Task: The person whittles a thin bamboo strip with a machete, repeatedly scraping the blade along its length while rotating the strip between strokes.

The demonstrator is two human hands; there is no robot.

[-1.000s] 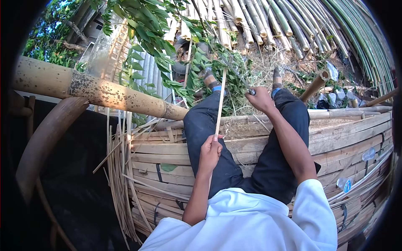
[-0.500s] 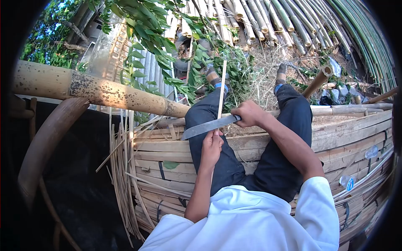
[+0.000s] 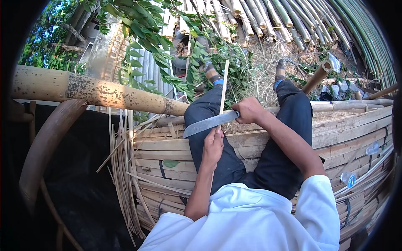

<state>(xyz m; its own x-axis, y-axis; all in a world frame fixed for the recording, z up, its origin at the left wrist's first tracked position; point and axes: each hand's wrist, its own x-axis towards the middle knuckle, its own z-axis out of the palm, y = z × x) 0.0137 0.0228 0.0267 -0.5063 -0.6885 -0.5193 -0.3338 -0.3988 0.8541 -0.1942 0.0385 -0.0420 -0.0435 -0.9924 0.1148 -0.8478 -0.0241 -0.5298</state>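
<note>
Bamboo strip [image 3: 224,85] is held out above the big pile of flat bamboo [image 3: 161,144], pointing away from the body. Two legs [image 3: 278,157] in dark pants are spread wide. The right arm [image 3: 289,144] reaches out and bends inward, its right hand [image 3: 250,111] closed in a fist on the handle of the knife [image 3: 204,125] (its wide blade crosses the strip). Just below, the left hand [image 3: 212,146] points forward, fingers clamped on the strip, thumb on top.
</note>
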